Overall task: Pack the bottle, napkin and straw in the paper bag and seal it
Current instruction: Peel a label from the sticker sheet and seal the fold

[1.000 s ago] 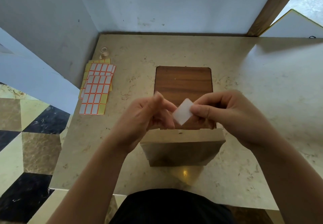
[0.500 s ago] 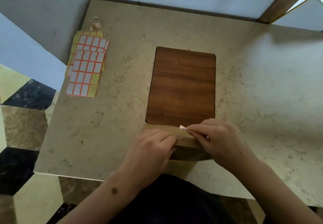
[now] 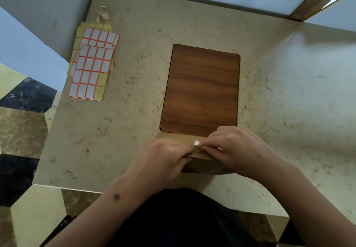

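Note:
The brown paper bag (image 3: 200, 164) stands at the table's near edge with its top folded over. My left hand (image 3: 161, 160) grips the folded top from the left. My right hand (image 3: 237, 150) pinches a small white sticker (image 3: 196, 143) with an orange border against the fold. Both hands cover most of the bag. The bottle, napkin and straw are not visible.
A brown wooden board (image 3: 200, 88) lies on the beige marble table (image 3: 289, 102) just beyond the bag. Sheets of orange-bordered white stickers (image 3: 92, 63) lie at the far left, with a small tape roll (image 3: 103, 12) behind them. Walls close the back and left.
The hands came down from mid-air to the bag's top. The sticker, earlier held up between both hands, now lies against the folded flap. The camera tilted further down.

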